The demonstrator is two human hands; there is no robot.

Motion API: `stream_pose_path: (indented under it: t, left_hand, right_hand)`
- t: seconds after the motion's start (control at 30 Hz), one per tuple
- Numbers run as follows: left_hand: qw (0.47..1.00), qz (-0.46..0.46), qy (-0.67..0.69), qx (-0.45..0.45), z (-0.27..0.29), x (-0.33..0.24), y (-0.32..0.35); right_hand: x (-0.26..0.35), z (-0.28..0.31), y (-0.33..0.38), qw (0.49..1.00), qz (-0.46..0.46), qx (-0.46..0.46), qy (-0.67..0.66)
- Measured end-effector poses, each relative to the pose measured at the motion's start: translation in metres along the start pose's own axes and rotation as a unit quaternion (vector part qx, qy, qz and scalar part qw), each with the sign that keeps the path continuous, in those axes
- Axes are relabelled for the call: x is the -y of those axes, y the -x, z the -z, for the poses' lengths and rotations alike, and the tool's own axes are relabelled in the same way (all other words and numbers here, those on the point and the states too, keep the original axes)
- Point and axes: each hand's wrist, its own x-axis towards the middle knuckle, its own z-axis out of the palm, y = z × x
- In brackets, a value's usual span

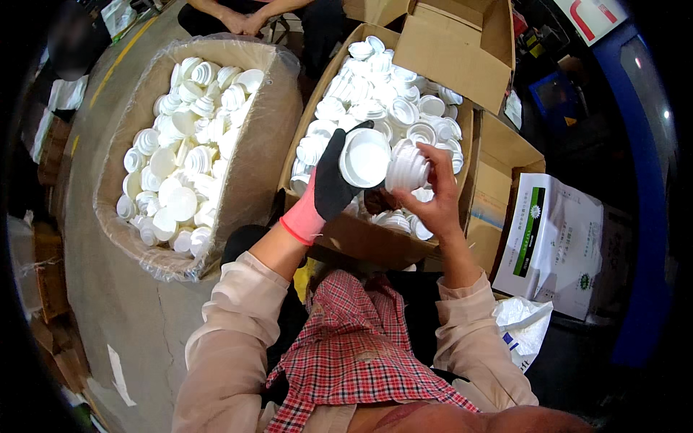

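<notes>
My left hand (328,180), in a black and pink work glove, grips a round white plastic piece (364,157) with its hollow, rimmed side facing up. Bare fingers of my right hand (442,198) pinch a ribbed, stepped white plastic piece (408,167) close beside it; whether the two pieces touch I cannot tell. Both hands are above the near part of a cardboard box (368,242) heaped with similar white ribbed pieces (368,110). To the left stands another box (268,119), lined with clear plastic and holding many more white pieces (182,204).
Open box flaps (451,61) rise at the far right. Beside my right arm are a white printed carton (559,245) and a crumpled white bag (523,325). Another person's clasped hands (245,23) show beyond the boxes. Blue equipment (642,180) borders the right side.
</notes>
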Motion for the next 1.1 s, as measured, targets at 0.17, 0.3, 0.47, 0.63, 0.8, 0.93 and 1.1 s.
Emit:
stream_pose_path:
  t: [0.17,0.3,0.47,0.63,0.8,0.93,1.1]
  left_hand:
    - [0.973,-0.062,-0.213,0.057,-0.008,-0.008,0.011]
    - [0.974,-0.068,-0.205,0.062,-0.011,-0.012,0.012]
    - [0.96,-0.083,-0.256,0.072,-0.017,-0.03,0.016]
    - [0.947,-0.126,-0.288,0.061,-0.016,-0.031,0.015]
    - [0.998,0.05,-0.003,0.036,-0.018,-0.028,0.015]
    - [0.991,0.123,-0.008,0.05,-0.022,-0.038,0.017]
    - [0.991,0.095,-0.063,0.075,-0.03,-0.028,0.02]
  right_hand:
    - [0.016,-0.017,0.001,0.997,0.044,0.011,0.066]
    - [0.014,-0.018,-0.001,0.989,0.096,0.007,0.112]
    - [0.015,-0.022,0.0,0.99,0.087,-0.002,0.11]
    - [0.017,-0.025,-0.001,0.991,0.074,0.0,0.11]
    - [0.015,-0.028,-0.001,0.991,0.082,0.001,0.101]
    - [0.015,-0.022,-0.003,0.984,0.102,0.013,0.144]
    - [0.001,-0.026,-0.008,0.974,-0.113,-0.049,-0.19]
